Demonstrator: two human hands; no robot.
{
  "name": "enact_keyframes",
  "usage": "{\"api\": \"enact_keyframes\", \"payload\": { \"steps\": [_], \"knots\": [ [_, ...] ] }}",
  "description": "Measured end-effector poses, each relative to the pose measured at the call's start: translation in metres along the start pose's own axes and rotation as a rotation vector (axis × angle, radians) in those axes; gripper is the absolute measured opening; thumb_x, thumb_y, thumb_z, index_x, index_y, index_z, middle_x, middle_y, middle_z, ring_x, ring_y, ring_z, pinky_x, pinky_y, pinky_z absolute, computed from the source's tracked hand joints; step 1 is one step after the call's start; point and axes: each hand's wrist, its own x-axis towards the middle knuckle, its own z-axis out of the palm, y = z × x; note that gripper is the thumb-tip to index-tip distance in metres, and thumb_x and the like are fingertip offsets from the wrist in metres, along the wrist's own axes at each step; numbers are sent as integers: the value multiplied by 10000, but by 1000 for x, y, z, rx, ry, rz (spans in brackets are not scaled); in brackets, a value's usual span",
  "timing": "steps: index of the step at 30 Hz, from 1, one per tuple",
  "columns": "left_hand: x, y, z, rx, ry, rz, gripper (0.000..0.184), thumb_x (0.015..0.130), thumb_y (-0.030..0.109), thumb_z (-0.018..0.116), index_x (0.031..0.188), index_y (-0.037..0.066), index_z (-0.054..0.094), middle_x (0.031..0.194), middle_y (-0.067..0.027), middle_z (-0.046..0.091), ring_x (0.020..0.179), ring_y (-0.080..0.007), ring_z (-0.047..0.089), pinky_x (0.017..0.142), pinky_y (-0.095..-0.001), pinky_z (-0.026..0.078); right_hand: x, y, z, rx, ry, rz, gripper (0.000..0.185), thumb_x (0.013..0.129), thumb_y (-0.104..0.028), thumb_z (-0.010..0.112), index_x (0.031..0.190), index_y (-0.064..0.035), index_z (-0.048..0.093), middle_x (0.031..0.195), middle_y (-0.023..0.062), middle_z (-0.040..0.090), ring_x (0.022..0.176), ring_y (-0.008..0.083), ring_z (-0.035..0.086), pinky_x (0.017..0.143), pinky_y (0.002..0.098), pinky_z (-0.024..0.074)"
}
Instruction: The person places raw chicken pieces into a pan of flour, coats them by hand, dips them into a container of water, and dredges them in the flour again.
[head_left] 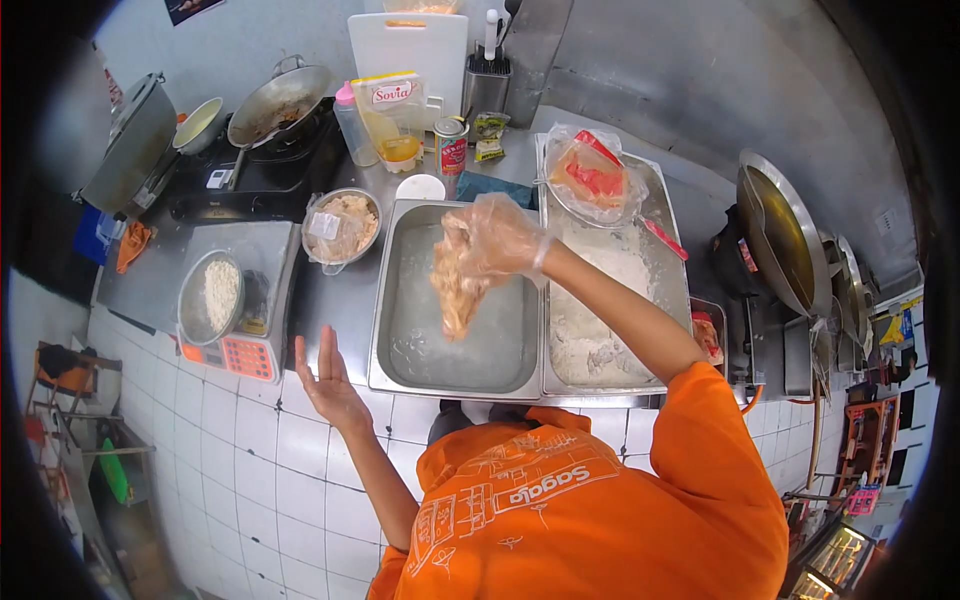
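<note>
My right hand [495, 245], in a clear plastic glove, is closed on a piece of raw chicken [457, 290]. The chicken hangs over a steel tray of cloudy liquid [410, 375]. My left hand [332, 385] is bare and holds nothing; its fingers are spread, left of the tray and near the counter's front edge. To the right of the liquid stands a steel tray of white flour [600, 335], with my right forearm across it. A red-handled utensil [664, 240] lies at the flour tray's right side.
A scale [240, 355] holds a bowl of white grains [220, 295] on the left. Behind are a bowl with a plastic bag [335, 225], a squeeze bottle [357, 125], a can [451, 145] and a stove [270, 175]. Large pans [780, 235] stand at right.
</note>
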Motion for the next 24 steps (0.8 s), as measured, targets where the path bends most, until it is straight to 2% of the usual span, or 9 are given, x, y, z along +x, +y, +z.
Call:
{"api": "enact_keyframes", "payload": {
  "steps": [3, 6, 9, 12, 15, 18, 22, 23, 24],
  "knots": [
    [-3, 2, 5, 45, -3, -4, 611, 1052, 464, 301, 1524, 76, 307, 1383, -272, 554, 1403, -331, 437, 1203, -398, 263, 3, 4, 24, -33, 93, -95, 222, 658, -223, 752, 750, -110, 584, 728, 103, 660, 721, 322, 656, 664, 435, 490],
    [-3, -2, 2, 60, -24, 21, 607, 1050, 459, 316, 1520, 74, 308, 1387, -271, 551, 1402, -323, 439, 1201, -399, 262, 3, 0, 24, 205, -79, 17, 222, 657, -230, 750, 747, -115, 583, 722, 83, 662, 713, 310, 658, 667, 426, 492],
    [-5, 1, 7, 59, 5, 3, 589, 1051, 446, 324, 1510, 78, 321, 1387, -274, 549, 1406, -320, 433, 1204, -399, 256, 9, -2, 23, 4, -10, 74, 238, 648, -253, 764, 759, -121, 600, 729, 67, 667, 716, 304, 658, 674, 422, 498],
    [-7, -2, 12, 83, -11, 35, 565, 1057, 426, 316, 1494, 69, 337, 1392, -260, 552, 1413, -319, 424, 1203, -413, 246, 7, 3, 30, 149, -60, -79, 289, 640, -264, 787, 766, -94, 590, 706, 142, 633, 681, 356, 631, 624, 444, 485],
    [-12, -5, 26, 206, 24, 95, 536, 1060, 387, 335, 1474, 47, 354, 1430, -238, 525, 1422, -323, 410, 1200, -435, 234, 9, 6, 36, 71, 81, 11, 289, 642, -265, 796, 760, -99, 590, 697, 139, 634, 669, 355, 631, 624, 443, 486],
    [-20, -15, 44, 488, 20, 378, 516, 1063, 361, 357, 1458, 30, 375, 1462, -215, 495, 1429, -326, 397, 1199, -443, 224, 10, 10, 31, 62, 22, 134, 277, 663, -326, 789, 772, -118, 643, 813, 73, 709, 769, 297, 683, 702, 405, 522],
    [-46, -19, 77, 820, -56, 517, 553, 1045, 371, 387, 1472, 19, 377, 1532, -176, 406, 1489, -355, 269, 1206, -566, 59, -3, 23, 1, 303, 57, 196, 343, 679, -371, 821, 843, -100, 691, 840, 92, 711, 785, 255, 685, 719, 374, 530],
    [-49, -28, 76, 927, -64, 501, 572, 1035, 369, 396, 1500, 39, 356, 1565, -163, 361, 1500, -391, 217, 1173, -642, -9, -12, 36, -10, 404, 95, 189, 361, 683, -374, 829, 866, -91, 698, 834, 88, 708, 782, 231, 682, 719, 358, 529],
    [-51, -34, 78, 995, -53, 495, 572, 1039, 393, 378, 1507, 64, 355, 1570, -155, 359, 1498, -390, 223, 1171, -647, -15, -24, 47, -21, 502, 135, 180, 380, 688, -376, 838, 888, -81, 705, 828, 83, 705, 778, 207, 679, 718, 342, 529]
  ]
}}
